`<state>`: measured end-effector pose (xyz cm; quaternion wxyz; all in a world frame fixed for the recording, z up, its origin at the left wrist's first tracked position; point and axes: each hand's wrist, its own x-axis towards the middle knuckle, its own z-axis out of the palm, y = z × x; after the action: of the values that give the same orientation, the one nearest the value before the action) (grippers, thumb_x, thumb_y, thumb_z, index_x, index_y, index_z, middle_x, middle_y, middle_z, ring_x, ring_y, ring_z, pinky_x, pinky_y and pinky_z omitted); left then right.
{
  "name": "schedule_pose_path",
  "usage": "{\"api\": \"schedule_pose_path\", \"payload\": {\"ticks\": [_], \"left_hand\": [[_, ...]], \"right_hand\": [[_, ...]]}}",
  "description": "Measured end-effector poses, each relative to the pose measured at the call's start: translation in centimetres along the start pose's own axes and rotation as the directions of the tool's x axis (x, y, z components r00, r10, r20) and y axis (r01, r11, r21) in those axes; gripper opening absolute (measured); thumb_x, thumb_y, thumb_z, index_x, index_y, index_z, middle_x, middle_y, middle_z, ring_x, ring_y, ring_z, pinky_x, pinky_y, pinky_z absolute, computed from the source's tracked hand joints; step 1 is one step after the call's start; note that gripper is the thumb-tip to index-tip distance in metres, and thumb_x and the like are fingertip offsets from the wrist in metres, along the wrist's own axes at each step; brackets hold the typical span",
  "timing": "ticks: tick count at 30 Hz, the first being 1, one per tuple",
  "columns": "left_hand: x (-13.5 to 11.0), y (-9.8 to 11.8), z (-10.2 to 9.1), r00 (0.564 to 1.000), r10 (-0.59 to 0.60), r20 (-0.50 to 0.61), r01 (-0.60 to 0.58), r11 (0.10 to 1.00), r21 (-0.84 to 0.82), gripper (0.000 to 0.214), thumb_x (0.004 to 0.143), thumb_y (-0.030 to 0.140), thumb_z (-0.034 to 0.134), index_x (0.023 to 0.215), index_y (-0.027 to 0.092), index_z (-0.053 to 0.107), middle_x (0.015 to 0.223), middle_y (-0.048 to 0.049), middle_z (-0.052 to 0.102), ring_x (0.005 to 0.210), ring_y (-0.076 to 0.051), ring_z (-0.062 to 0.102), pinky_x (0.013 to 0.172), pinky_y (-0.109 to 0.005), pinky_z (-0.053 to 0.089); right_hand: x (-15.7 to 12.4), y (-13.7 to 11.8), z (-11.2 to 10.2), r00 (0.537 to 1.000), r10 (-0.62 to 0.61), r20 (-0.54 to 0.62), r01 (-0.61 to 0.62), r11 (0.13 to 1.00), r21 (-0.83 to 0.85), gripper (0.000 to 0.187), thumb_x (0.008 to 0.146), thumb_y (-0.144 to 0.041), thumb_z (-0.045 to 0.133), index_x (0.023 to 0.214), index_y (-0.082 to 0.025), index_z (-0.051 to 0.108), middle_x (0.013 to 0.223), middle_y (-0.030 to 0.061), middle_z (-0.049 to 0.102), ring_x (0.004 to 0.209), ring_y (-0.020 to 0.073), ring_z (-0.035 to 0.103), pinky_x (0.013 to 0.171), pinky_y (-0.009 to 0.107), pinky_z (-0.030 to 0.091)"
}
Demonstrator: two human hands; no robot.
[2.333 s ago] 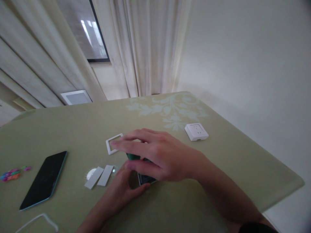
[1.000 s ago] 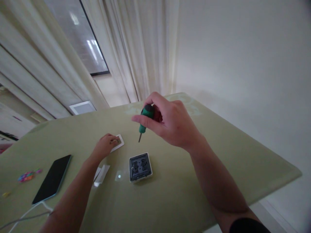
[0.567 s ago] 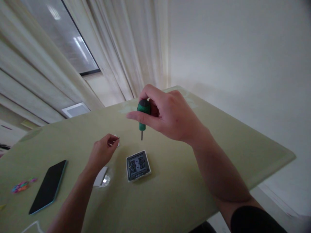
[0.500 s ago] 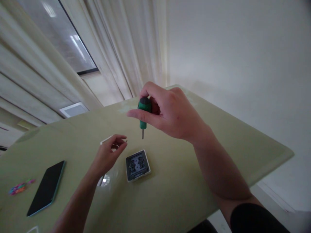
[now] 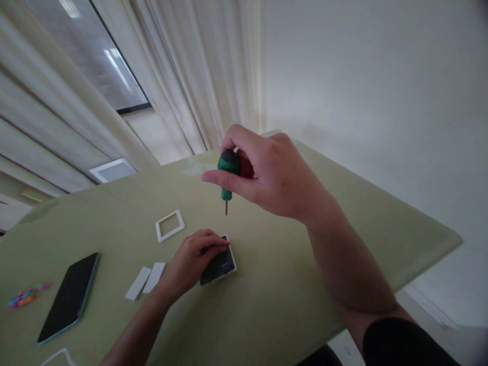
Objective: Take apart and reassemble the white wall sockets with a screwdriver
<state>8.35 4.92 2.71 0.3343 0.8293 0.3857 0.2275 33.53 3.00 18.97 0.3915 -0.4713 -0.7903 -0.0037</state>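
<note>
My right hand (image 5: pixel 267 175) is closed around the green and black handle of a screwdriver (image 5: pixel 229 165). It holds the tool upright in the air, shaft down, with the tip well above the table. Lower down, my left hand (image 5: pixel 198 254) reaches over a square wall switch body (image 5: pixel 219 269), dark inside with a white rim, lying on the table. The thumb and fingers are pinched together at its far edge and cover part of it. Whatever they hold, if anything, is too small or hidden to make out.
A white square frame (image 5: pixel 158 233) lies beyond my left hand. Two white rectangular plates (image 5: pixel 138 283) rest beside the left forearm. Farther left are a dark-screened phone or tablet (image 5: pixel 70 295) and a small colourful item (image 5: pixel 26 296). A wall (image 5: pixel 381 101) borders the table's right side.
My left hand has moved right, from beside the switch body to over it. The white frame and both plates are now uncovered. My right hand and the screwdriver have hardly moved.
</note>
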Motion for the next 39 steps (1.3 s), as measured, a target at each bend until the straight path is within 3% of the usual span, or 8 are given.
{"api": "schedule_pose_path", "payload": {"ticks": [7, 13, 39], "left_hand": [[-0.2, 0.7, 0.4, 0.999, -0.032, -0.026, 0.036, 0.986, 0.161, 0.009, 0.093, 0.024, 0.074, 0.098, 0.028, 0.081, 0.089, -0.0005, 0.077, 0.081, -0.019, 0.068, 0.079, -0.031, 0.053], [-0.2, 2.0, 0.5, 1.000, 0.010, -0.028, -0.003, 0.968, 0.252, 0.010, 0.091, 0.021, 0.073, 0.091, 0.028, 0.080, 0.086, -0.0014, 0.076, 0.083, -0.021, 0.068, 0.078, -0.033, 0.052], [0.0, 2.5, 0.7, 0.998, -0.057, -0.007, 0.057, 0.958, 0.279, 0.011, 0.092, 0.028, 0.075, 0.082, 0.025, 0.078, 0.081, -0.0026, 0.072, 0.082, -0.022, 0.065, 0.075, -0.034, 0.048]], "right_hand": [[-0.1, -0.1, 0.2, 1.000, 0.001, 0.021, -0.002, 1.000, 0.014, 0.037, 0.099, -0.053, 0.070, 0.108, -0.018, 0.062, 0.077, -0.0002, 0.062, 0.072, 0.0139, 0.056, 0.070, 0.027, 0.033], [-0.1, -0.2, 0.2, 0.999, -0.001, 0.040, 0.000, 1.000, 0.028, 0.037, 0.099, -0.054, 0.069, 0.108, -0.019, 0.063, 0.079, 0.0007, 0.064, 0.074, 0.0150, 0.058, 0.071, 0.028, 0.034], [-0.3, -0.3, 0.2, 0.999, -0.007, 0.042, 0.006, 1.000, 0.026, 0.037, 0.099, -0.055, 0.069, 0.107, -0.019, 0.063, 0.078, 0.0004, 0.065, 0.074, 0.0153, 0.058, 0.068, 0.027, 0.033]]}}
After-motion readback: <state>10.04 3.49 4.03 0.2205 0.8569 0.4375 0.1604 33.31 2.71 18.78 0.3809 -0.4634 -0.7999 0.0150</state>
